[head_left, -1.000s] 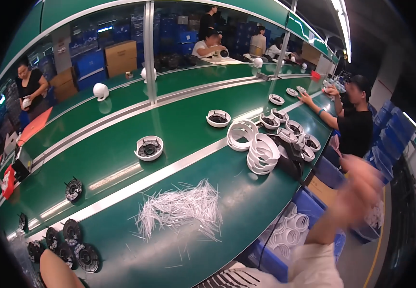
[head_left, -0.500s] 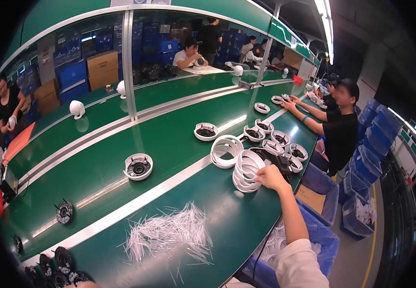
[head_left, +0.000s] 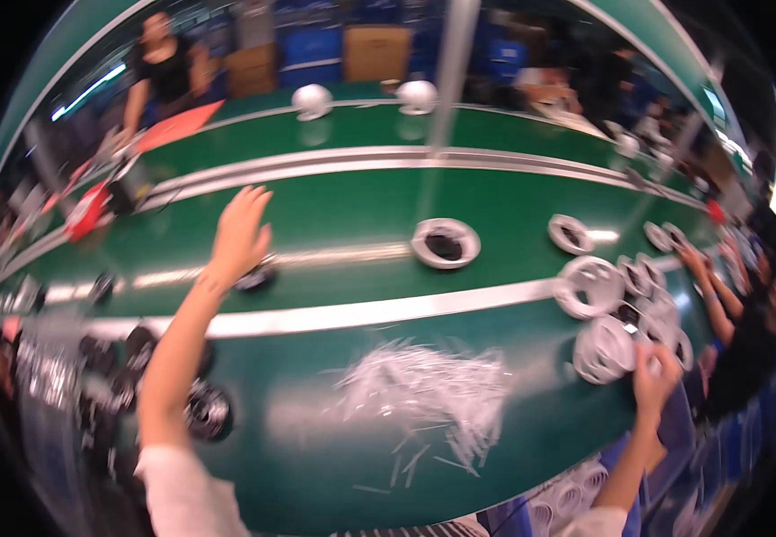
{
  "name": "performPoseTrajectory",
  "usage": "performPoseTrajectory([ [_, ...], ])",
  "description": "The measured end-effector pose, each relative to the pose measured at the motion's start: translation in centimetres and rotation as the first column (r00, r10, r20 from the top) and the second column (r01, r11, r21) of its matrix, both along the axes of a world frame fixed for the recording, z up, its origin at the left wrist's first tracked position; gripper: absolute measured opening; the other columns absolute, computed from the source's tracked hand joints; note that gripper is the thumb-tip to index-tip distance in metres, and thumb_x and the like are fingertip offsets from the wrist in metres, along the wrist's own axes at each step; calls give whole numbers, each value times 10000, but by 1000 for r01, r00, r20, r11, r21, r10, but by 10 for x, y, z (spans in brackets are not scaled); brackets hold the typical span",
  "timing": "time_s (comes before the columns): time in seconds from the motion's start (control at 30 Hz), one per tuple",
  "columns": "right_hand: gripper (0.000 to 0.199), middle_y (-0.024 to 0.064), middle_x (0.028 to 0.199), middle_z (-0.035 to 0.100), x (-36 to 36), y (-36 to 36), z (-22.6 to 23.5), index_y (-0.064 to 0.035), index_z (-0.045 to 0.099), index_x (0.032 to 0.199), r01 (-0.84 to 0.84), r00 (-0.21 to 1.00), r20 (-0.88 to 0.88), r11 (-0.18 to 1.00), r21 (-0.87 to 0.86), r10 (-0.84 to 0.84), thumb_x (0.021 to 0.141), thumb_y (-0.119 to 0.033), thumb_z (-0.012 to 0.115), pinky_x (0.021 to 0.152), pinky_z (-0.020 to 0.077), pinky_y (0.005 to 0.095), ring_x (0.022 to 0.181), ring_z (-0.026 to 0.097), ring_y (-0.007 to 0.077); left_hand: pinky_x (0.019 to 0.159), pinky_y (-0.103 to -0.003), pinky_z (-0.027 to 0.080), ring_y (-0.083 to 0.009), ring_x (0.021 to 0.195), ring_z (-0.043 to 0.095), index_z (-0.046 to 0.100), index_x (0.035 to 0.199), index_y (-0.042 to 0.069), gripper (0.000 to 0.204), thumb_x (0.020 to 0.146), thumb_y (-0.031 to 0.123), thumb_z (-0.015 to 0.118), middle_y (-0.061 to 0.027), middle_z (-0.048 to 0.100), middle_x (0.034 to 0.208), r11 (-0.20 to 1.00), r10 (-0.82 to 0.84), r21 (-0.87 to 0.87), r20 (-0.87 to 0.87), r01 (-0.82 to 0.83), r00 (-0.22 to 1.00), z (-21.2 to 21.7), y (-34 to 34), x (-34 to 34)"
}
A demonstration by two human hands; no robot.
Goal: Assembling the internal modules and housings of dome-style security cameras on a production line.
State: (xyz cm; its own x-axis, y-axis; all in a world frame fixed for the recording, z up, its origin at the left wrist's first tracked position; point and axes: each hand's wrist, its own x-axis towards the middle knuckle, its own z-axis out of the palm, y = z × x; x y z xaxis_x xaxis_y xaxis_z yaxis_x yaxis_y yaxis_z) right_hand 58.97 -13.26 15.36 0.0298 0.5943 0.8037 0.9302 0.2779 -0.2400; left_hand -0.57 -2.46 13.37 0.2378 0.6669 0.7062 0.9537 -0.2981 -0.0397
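Note:
My left hand [head_left: 241, 234] reaches out over the green conveyor belt, fingers stretched and thumb apart, with nothing in it. Just beyond its wrist lies a black round part [head_left: 255, 276], partly hidden by the hand. On the right, my right hand [head_left: 657, 374] has its fingertips closed on the edge of a white ring in a leaning stack of white plastic rings [head_left: 603, 350]. Motion blur softens that grip. Between my arms a loose heap of thin clear-white strips [head_left: 428, 394] is spread on the green table [head_left: 298, 465].
Several black round parts [head_left: 207, 412] are clustered by my left forearm. White housings with black insides [head_left: 445, 243] sit on the belt. Blue bins holding white rings [head_left: 567, 497] stand below the table's right edge. A co-worker's arms [head_left: 715, 295] reach in at the right.
The view has swung left. My left hand, barely visible at the lower edge before, is now stretched over the belt. My right hand stays at the ring stack.

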Motion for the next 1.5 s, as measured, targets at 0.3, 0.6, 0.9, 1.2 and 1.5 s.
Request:
performPoseTrajectory([
  [0.3, 220, -5, 487, 360, -244, -112, -45, -138, 443, 513, -826, 523, -117, 468, -313, 844, 583, -140, 651, 362, 310, 271, 390, 394, 146, 857, -382, 406, -332, 1005, 473, 460, 1061, -12, 465, 630, 130, 562, -218, 468, 1104, 661, 512, -687, 116, -304, 851, -105, 30, -70],
  [0.6, 340, 126, 590, 520, -316, -140, -94, -14, 513, 564, -646, 420, -274, 73, -760, 865, 694, -312, 613, 414, 431, 378, 467, 519, 308, 693, -347, 494, -272, 790, 602, 586, 905, -10, 329, 606, 126, 612, -167, 606, 870, 700, 611, -713, 567, -41, 553, -80, -1, -24],
  [0.9, 1000, 212, 1317, 165, -298, -111, -62, -73, 237, 1285, -380, 286, -70, 46, -924, 956, 475, -297, 778, 892, 200, 624, 1201, 181, 423, 486, -253, 474, -114, 682, 544, 460, 945, -4, 155, 816, 74, 495, -58, 520, 896, 916, 254, -215, 964, 338, -74, -62, -93, 53],
  [1.2, 1010, 185, 1245, 296, -281, -47, -49, 43, 136, 1281, -926, 230, -856, 375, -46, 463, 528, -197, 764, 927, 324, 380, 1127, 371, 265, 862, -277, 401, -156, 992, 481, 322, 1080, -11, 316, 801, -41, 466, -113, 482, 1064, 885, 6, 120, 964, 450, -267, -71, -150, 132],
  [1.5, 1087, 285, 1223, 269, -294, -22, -95, 74, 128, 1270, -759, 595, -745, 517, -397, 300, 510, -347, 781, 938, 278, 407, 1115, 318, 371, 958, -432, 291, -267, 1176, 339, 174, 1302, 83, 674, 704, 175, 469, -119, 316, 1284, 317, 451, 454, 700, 833, -553, -79, -170, 148],
])
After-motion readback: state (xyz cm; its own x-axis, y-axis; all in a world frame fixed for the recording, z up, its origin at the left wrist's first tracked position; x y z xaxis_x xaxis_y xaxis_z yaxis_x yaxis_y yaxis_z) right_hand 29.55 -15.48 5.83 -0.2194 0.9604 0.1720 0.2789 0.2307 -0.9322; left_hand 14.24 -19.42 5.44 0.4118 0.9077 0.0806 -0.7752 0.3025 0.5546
